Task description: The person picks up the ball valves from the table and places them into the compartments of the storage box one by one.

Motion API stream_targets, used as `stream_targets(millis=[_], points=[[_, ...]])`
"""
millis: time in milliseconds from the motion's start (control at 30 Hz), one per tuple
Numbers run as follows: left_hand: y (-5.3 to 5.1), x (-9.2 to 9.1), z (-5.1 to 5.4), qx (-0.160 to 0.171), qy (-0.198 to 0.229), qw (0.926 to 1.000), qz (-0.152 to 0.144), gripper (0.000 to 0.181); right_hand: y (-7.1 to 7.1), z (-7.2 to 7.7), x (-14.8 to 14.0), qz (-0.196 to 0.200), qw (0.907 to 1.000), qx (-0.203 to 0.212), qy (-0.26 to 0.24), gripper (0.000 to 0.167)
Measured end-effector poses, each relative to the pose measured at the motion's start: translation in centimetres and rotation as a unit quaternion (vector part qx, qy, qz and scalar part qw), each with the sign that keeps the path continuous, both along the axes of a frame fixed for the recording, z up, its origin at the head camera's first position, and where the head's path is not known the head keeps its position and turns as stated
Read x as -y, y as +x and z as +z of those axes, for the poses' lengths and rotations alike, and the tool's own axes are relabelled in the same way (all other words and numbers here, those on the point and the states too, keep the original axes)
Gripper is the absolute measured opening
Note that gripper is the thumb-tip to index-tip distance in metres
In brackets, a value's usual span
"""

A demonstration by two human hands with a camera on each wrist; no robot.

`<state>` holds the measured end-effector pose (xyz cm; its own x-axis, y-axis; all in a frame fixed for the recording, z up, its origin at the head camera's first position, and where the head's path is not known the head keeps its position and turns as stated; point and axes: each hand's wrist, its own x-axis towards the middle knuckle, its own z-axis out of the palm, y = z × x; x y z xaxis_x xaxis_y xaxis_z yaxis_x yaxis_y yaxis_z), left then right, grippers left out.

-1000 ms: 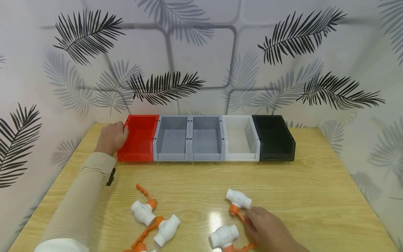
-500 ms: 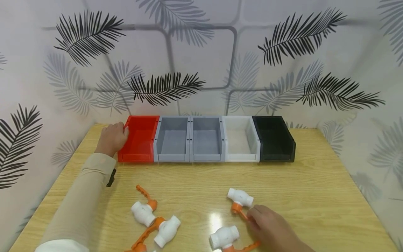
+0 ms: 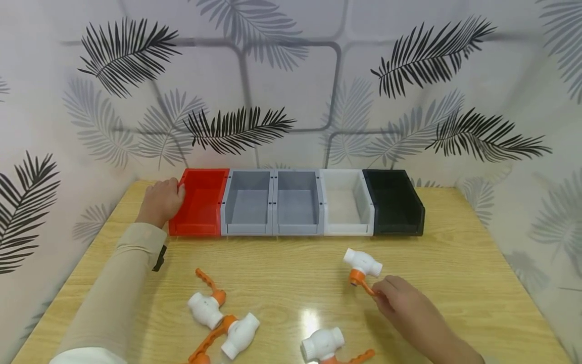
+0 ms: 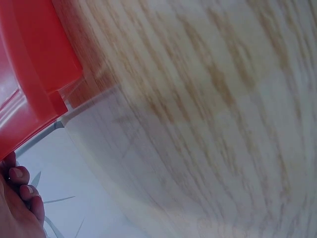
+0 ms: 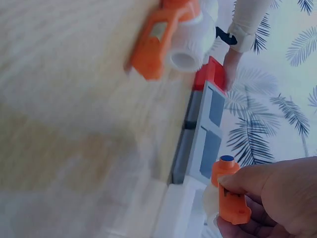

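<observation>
My right hand (image 3: 406, 306) pinches the orange handle of a white ball valve (image 3: 362, 264) and holds it above the table. In the right wrist view the thumb presses on that orange handle (image 5: 233, 206). At the far left, my left hand (image 3: 162, 201) grips the left wall of the red bin (image 3: 200, 202); its curled fingers (image 4: 20, 173) show beside the bin in the left wrist view. Another ball valve (image 3: 324, 344) lies on the table below the right hand. Two more ball valves, one upper (image 3: 205, 309) and one lower (image 3: 241, 334), lie at centre left.
Two grey bins, left (image 3: 247, 202) and right (image 3: 297, 202), a white bin (image 3: 346, 202) and a black bin (image 3: 394, 202) stand in a row beside the red one. Behind them is a leaf-patterned wall (image 3: 291, 86). An orange handle (image 3: 200, 358) shows at the table's near side.
My right hand has lifted the ball valve off the table and moved it forward and to the right. The left hand stays on the red bin.
</observation>
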<state>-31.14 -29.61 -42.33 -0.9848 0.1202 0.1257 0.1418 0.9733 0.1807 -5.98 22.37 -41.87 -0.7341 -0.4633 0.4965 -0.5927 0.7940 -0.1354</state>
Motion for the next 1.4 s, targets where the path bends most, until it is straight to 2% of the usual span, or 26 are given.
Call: stream_targets(millis=[100,167,200,333,367,500,533,600,867,1000,1133,1267,1400], points=[[0.1,0.0,0.0,-0.006,-0.001,1.0,-0.002,0.036,-0.6,0.8,-0.8,-0.007,0.9999,0.007,0.0,0.029],[0.1,0.0,0.0,-0.008,-0.001,1.0,-0.002,0.036,-1.0,1.2,-1.3,-0.006,1.0,0.004,-0.004,0.015],[0.0,0.0,-0.1,-0.009,-0.001,1.0,-0.001,0.036,-1.2,1.4,-1.6,-0.004,1.0,0.001,-0.006,0.017],[0.0,0.1,-0.1,-0.015,-0.002,0.9999,-0.003,0.035,-2.0,2.1,-2.7,0.003,0.9996,-0.022,-0.015,0.053],[0.0,0.1,-0.1,-0.018,-0.002,0.9998,-0.005,0.035,-2.1,2.2,-2.9,0.005,0.9995,-0.024,-0.017,0.053],[0.1,0.1,-0.1,-0.023,-0.003,0.9997,-0.009,0.035,-2.7,2.5,-3.8,-0.001,0.9996,-0.025,-0.01,0.017],[0.1,0.1,-0.1,-0.022,-0.002,0.9997,-0.01,0.035,-2.9,2.6,-3.9,-0.006,0.9997,-0.023,-0.008,0.018],[0.2,0.1,0.0,-0.021,0.0,0.9997,-0.008,0.035,-3.3,2.6,-4.3,-0.015,0.9997,-0.018,-0.005,0.03],[0.1,-0.1,0.2,-0.017,0.002,0.9998,-0.003,0.033,-5.1,2.1,-5.8,-0.024,0.9993,-0.02,-0.018,0.026],[0.1,-0.1,0.1,-0.019,0.005,0.9998,-0.004,0.033,-5.9,2.0,-6.5,-0.053,0.9981,0.019,-0.025,0.022],[0.1,-0.1,0.0,-0.023,0.007,0.9997,-0.007,0.034,-6.8,1.8,-7.1,-0.086,0.9929,0.074,-0.036,0.017],[0.1,0.0,0.0,-0.025,0.009,0.9996,-0.008,0.034,-7.8,1.5,-7.7,-0.092,0.9906,0.09,-0.046,0.014],[0.0,0.0,-0.1,-0.028,0.01,0.9995,-0.008,0.035,-8.6,1.1,-7.9,-0.087,0.9914,0.083,-0.052,0.013]])
